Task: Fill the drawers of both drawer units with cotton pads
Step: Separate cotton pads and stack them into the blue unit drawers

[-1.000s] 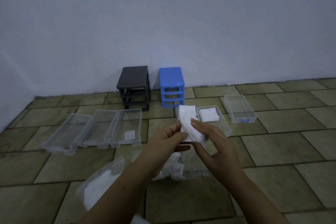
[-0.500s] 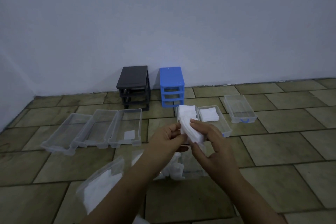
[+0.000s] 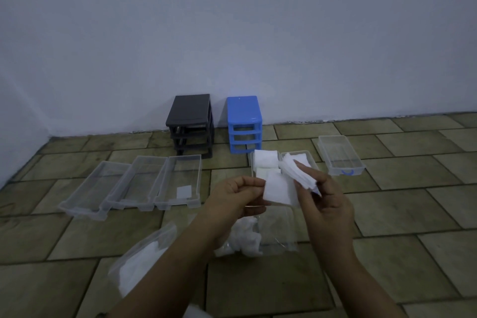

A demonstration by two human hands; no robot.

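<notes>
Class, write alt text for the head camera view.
Left hand pinches one cotton pad beside the stack of pads that the right hand grips, above a tiled floor. Six clear drawers lie out before a black drawer unit and a blue drawer unit.

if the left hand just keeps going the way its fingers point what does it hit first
Probably the right hand and its stack of cotton pads: the left hand points rightward, holding one pad. Depth is uncertain.

Tiled floor (image 3: 387, 214). By the wall: black drawer unit (image 3: 191, 124), blue drawer unit (image 3: 244, 124). Three clear drawers (image 3: 139, 183) side by side left; three more (image 3: 340, 155) right. Plastic bags (image 3: 144, 261) of pads nearer.
</notes>
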